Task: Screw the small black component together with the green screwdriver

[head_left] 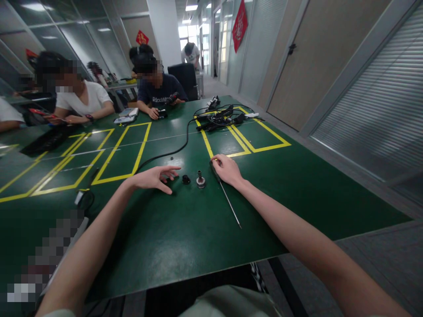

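Note:
My left hand (157, 179) hovers over the green table with its fingers spread, holding nothing. Just right of its fingertips lies a small black round part (186, 179). Beside that stands a small metal part with an upright stem on a round base (200, 182); neither hand touches it. My right hand (226, 169) is closed around the dark handle of a screwdriver (228, 201). Its long thin shaft points back toward me, the tip close to the table top. Most of the handle is hidden under my fingers.
Yellow tape rectangles (142, 149) mark the green table (158, 251). A tangle of black cables and parts (220, 118) sits at the far right, with one cable (175, 151) running leftward. Across the table a person in a dark shirt (163, 90) handles a tool.

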The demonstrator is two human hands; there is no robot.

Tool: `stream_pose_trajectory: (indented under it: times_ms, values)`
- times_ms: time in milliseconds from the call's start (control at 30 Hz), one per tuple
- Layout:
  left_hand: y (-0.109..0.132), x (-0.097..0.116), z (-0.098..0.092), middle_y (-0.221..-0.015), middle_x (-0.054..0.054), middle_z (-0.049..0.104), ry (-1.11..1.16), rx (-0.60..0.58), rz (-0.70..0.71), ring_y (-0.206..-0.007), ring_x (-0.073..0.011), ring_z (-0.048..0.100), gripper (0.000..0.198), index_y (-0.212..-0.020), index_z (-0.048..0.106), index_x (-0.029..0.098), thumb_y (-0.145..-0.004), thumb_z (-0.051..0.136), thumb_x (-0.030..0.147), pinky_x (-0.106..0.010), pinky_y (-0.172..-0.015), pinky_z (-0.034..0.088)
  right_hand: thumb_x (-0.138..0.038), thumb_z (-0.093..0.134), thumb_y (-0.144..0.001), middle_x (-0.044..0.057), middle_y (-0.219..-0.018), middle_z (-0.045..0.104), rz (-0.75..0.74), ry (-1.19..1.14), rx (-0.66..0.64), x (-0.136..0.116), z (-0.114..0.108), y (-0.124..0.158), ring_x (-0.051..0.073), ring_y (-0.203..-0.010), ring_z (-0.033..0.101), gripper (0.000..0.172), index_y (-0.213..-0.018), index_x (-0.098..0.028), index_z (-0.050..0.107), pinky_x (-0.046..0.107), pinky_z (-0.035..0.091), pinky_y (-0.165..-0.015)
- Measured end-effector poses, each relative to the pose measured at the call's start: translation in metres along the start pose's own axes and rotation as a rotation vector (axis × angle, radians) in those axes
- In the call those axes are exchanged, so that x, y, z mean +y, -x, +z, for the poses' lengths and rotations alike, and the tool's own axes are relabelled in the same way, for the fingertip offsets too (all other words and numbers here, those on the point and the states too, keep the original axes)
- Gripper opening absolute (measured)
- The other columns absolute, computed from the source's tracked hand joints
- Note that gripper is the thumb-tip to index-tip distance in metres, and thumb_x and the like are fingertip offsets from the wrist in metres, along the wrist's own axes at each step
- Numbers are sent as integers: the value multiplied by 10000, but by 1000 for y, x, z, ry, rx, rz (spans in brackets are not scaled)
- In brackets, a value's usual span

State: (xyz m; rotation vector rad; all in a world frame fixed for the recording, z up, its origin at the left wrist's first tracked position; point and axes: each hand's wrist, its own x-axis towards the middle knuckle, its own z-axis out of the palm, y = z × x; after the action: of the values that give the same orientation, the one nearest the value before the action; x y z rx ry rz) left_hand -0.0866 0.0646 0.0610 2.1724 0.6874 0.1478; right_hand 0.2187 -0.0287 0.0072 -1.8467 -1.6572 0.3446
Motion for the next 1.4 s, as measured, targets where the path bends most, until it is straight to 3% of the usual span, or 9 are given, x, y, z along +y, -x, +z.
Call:
stream_pose_trajectory:
  times_ms: [133,300,400,500,633,767,933,1133,1400]
  values:
    - [10,-1,-2,-1264,-106,733,-107,35,-50,-1059,-241,714,909,-1488,559,302,-650,903,378,-303,-803,573,-424,600,-990,73,-1176,695,3,-16,-6,0,-1,0,168,-1058,676,320,-1165,-163,663,401,595,-959]
    - [3,17,45,-1455,-194,585,-91,179,-53,-1163,-281,649,1309,-1683,144,270,-638,913,444,-352,-860,556,-423,602,-989,74,-1189,694,6,-23,-20,0,-2,0,169,-1064,676,322,-1168,-163,664,405,594,-965]
    - [-4,26,69,-1393,-190,603,-61,204,-5,-1075,-266,657,1344,-1690,65,255,-657,905,438,-368,-866,549,-426,601,-990,71,-1167,698,6,-21,-24,1,-2,0,167,-1051,679,324,-1165,-161,664,403,595,-959]
    - [-8,28,76,-1338,-169,609,-59,210,-16,-967,-234,660,1359,-1691,41,252,-657,903,436,-368,-850,548,-428,600,-990,68,-1148,700,2,-22,-22,2,-1,0,163,-1035,680,324,-1161,-159,664,396,598,-947]
    - [-9,32,69,-1254,-118,628,-134,170,-37,-910,-220,639,1257,-1680,167,255,-674,884,490,-378,-852,542,-431,605,-987,65,-1133,701,0,-28,-11,4,2,-1,160,-1016,682,329,-1158,-155,662,388,602,-929]
    - [-19,38,70,-1222,-107,633,-359,173,1,-1029,-278,648,1072,-1606,383,254,-713,821,653,-394,-911,522,-434,605,-987,63,-1122,700,0,-35,-9,6,4,-2,157,-1000,682,335,-1161,-154,660,383,603,-917]
    - [-45,36,81,-1051,-76,674,-665,233,103,-857,-225,685,690,-1224,697,203,-814,674,758,-291,-720,473,-434,599,-990,62,-1116,701,18,-26,-24,5,2,-2,152,-989,681,331,-1160,-157,660,376,605,-908]
    - [-60,28,91,-794,-47,659,-716,303,224,-697,-168,639,527,-874,716,162,-911,610,677,-260,-587,354,-435,602,-988,59,-1103,702,23,-15,-43,5,1,-2,153,-980,684,339,-1166,-152,657,378,605,-904]
    - [-50,9,79,-714,-45,633,-686,481,150,-640,-162,591,550,-753,674,164,-910,590,685,-261,-576,317,-436,602,-989,50,-1061,705,30,-13,-41,2,-1,0,143,-946,683,330,-1142,-150,664,364,605,-885]
